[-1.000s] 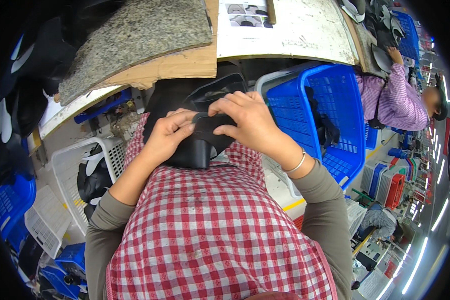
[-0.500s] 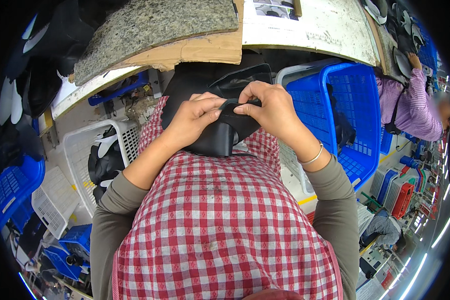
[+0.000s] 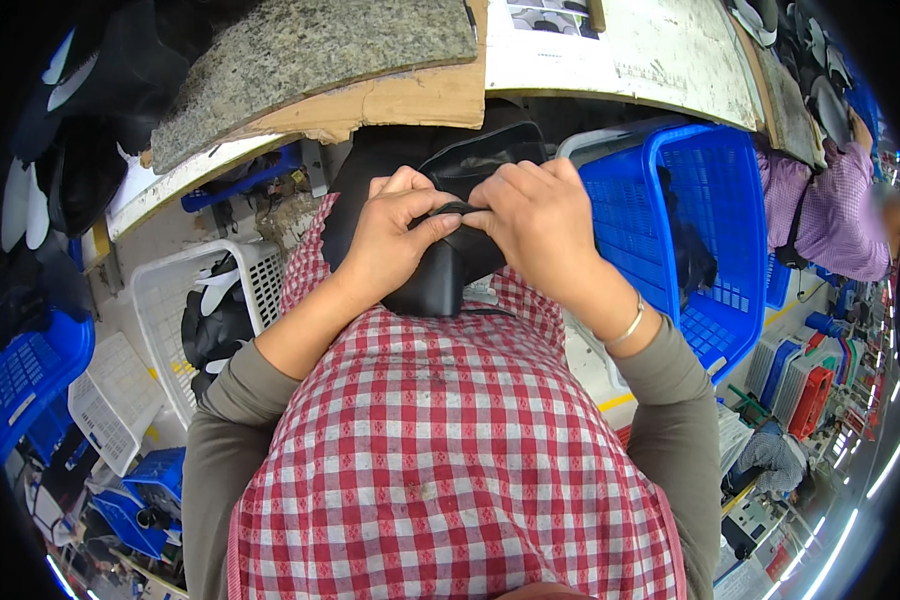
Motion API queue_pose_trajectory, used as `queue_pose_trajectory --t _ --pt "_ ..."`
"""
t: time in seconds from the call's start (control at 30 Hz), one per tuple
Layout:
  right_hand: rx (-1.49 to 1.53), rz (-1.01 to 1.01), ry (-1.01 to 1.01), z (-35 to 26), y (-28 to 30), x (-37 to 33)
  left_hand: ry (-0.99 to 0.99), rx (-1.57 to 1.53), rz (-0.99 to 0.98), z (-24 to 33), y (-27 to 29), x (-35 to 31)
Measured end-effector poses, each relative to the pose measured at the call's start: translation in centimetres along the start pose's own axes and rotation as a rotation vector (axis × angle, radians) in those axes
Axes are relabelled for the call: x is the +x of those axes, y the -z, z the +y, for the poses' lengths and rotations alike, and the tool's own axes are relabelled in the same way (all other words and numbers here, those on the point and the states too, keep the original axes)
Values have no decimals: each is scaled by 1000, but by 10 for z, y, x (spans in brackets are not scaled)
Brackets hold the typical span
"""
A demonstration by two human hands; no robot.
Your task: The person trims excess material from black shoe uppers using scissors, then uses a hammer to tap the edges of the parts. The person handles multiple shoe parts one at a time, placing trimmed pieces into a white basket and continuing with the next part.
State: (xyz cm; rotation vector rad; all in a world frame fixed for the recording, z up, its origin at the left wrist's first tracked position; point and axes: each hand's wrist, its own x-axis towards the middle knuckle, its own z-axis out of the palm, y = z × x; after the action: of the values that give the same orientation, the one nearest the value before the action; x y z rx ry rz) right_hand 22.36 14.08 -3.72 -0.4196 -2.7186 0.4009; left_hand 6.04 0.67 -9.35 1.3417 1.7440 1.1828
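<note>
busy workshop floor seen from above, with a workbench (image 3: 670, 60) running along the top edge, its surface scuffed and pale. on its left part sits a grey speckled slab (image 3: 310, 60) over a piece of cardboard (image 3: 410, 100). right of the person's lap is a blue basket (image 3: 700, 230) with some dark pieces inside, and to the left a white basket (image 3: 170, 300) holding black and white cut parts. more blue and white crates are stacked lower left.

person wears a red checked apron (image 3: 450, 450) over grey sleeves. both hands meet in front of the chest, just under the bench edge, on a black leather piece (image 3: 450, 270) that hangs down over the top of the apron. left hand (image 3: 395, 240) is curled over the piece's upper edge, thumb stretched along the top toward the other hand, fingers bent and pressed close together. right hand (image 3: 540, 225) grips from the other side, fingers folded tight together over the same edge, knuckles up, fingertips touching the left thumb. so both are pinching the folded top rim of the leather between them. there's a thin bracelet (image 3: 625, 325) on the right wrist.

another person in a purple checked shirt (image 3: 830, 210) works at the far right, well apart from the hands.
</note>
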Motion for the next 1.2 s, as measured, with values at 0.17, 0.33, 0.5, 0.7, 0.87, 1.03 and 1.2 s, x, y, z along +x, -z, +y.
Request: queue_pose_trajectory --t 0.17,0.33,0.5,0.7,0.87,1.03,1.2 --pt "18 -94 -98 6 6 9 -11 -34 71 1 4 16" --pt "362 -482 -354 14 5 5 140 -235 -54 1 3 11" --pt "400 -465 -432 12 -1 -2 47 -80 -210 0 15 11" --pt "421 -469 -384 16 -1 -5 528 -708 -151 -3 7 2" --pt "1130 -525 -808 31 8 -13 427 -699 -96 -2 23 -10" --pt "1204 -408 -788 22 1 -20 310 -371 -345 10 41 9" --pt "1227 -382 -788 17 5 -29 259 -341 -481 25 37 17"
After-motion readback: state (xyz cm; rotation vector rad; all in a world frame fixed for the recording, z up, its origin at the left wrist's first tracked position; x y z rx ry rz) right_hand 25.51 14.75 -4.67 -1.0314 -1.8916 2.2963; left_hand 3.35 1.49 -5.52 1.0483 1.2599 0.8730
